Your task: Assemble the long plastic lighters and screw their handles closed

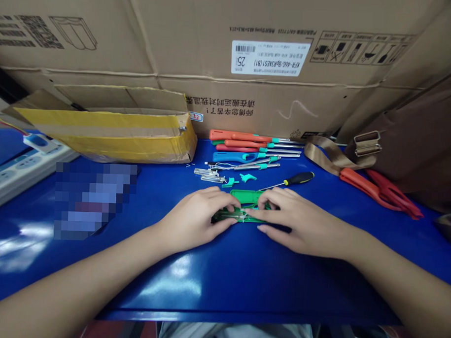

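Observation:
My left hand (199, 215) pinches the left end of an open green lighter casing (253, 220) between thumb and fingers. Inside this half lies a clear fuel tank (229, 216) with small pale parts at its end. My right hand (301, 218) is at the other end, fingers curled over the casing and index fingertip on the inner parts; its thumb is apart below. Another green casing half (246, 196) lies just behind. Beyond it are turquoise triggers (248, 177), loose clear fuel tanks (212, 178) and a screwdriver (299, 178) with a black and yellow handle.
Several red, orange and blue long lighters (235, 157) lie at the back of the blue table (221, 287). A yellow-taped cardboard box (130, 146) and a power strip (22, 167) stand left. At right are a brown strap (325, 153) and red casings (373, 189). A large carton (200, 54) walls the back.

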`<control>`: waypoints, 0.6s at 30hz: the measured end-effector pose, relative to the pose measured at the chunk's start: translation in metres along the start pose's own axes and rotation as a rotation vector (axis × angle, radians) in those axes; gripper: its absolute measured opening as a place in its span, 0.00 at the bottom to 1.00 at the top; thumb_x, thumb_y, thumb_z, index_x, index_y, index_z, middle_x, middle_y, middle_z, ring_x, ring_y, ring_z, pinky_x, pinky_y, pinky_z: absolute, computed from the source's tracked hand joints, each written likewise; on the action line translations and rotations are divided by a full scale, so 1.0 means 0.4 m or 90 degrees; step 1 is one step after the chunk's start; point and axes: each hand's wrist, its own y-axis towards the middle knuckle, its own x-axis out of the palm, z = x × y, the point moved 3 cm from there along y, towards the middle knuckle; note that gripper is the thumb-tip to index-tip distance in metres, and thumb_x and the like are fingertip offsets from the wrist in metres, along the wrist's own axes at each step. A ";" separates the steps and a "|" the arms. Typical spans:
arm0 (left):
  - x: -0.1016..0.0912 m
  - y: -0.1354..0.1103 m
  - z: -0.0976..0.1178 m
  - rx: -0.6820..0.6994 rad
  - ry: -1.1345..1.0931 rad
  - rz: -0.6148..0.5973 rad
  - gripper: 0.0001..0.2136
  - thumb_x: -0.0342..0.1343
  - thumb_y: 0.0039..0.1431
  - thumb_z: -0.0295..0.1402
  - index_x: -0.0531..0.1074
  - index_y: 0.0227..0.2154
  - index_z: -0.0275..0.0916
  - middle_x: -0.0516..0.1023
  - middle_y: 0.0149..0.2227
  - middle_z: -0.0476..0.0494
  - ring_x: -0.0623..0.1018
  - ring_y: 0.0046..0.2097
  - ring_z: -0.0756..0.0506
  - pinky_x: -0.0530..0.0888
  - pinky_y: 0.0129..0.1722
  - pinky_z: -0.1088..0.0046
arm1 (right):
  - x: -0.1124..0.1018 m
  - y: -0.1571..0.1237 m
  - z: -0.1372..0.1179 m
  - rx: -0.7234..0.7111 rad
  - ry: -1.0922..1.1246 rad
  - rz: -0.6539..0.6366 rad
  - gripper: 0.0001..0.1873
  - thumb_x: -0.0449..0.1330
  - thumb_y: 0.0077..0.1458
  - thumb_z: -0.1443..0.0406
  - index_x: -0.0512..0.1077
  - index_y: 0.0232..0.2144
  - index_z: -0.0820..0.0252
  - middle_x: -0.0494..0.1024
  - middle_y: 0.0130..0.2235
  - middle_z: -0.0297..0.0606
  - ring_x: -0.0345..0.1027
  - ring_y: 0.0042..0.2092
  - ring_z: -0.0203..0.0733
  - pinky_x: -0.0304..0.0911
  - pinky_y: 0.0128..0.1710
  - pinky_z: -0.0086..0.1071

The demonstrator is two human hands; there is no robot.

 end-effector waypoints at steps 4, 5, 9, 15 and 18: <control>-0.006 0.002 -0.001 0.008 0.007 0.016 0.09 0.60 0.65 0.34 0.75 0.46 0.39 0.80 0.44 0.44 0.77 0.46 0.43 0.75 0.47 0.64 | -0.015 -0.001 0.041 0.057 0.074 0.115 0.14 0.54 0.68 0.65 0.74 0.52 0.58 0.74 0.44 0.42 0.67 0.47 0.45 0.63 0.49 0.40; -0.009 0.003 -0.002 0.005 0.012 0.022 0.09 0.60 0.65 0.34 0.75 0.46 0.39 0.80 0.44 0.44 0.77 0.47 0.43 0.75 0.49 0.63 | -0.022 -0.002 0.048 0.068 0.090 0.126 0.11 0.55 0.67 0.65 0.74 0.48 0.59 0.75 0.41 0.40 0.67 0.45 0.44 0.63 0.47 0.38; -0.020 0.007 -0.008 0.012 0.034 0.041 0.08 0.57 0.66 0.34 0.76 0.45 0.39 0.80 0.43 0.42 0.76 0.48 0.42 0.74 0.50 0.61 | -0.038 -0.011 0.056 0.094 0.142 0.045 0.04 0.60 0.64 0.64 0.72 0.37 0.58 0.73 0.34 0.34 0.66 0.37 0.38 0.61 0.38 0.32; -0.008 0.008 -0.009 0.063 0.027 0.007 0.08 0.55 0.69 0.33 0.77 0.44 0.39 0.80 0.44 0.43 0.77 0.47 0.43 0.74 0.50 0.63 | -0.028 -0.012 0.044 0.120 0.100 -0.038 0.05 0.57 0.65 0.67 0.71 0.35 0.56 0.76 0.36 0.33 0.66 0.35 0.37 0.56 0.34 0.31; -0.004 0.008 -0.007 0.061 0.037 -0.012 0.08 0.55 0.69 0.33 0.77 0.45 0.39 0.81 0.43 0.43 0.77 0.46 0.43 0.74 0.49 0.63 | -0.028 -0.013 0.045 0.141 0.091 -0.027 0.05 0.57 0.64 0.67 0.72 0.34 0.56 0.77 0.36 0.32 0.67 0.35 0.38 0.56 0.34 0.31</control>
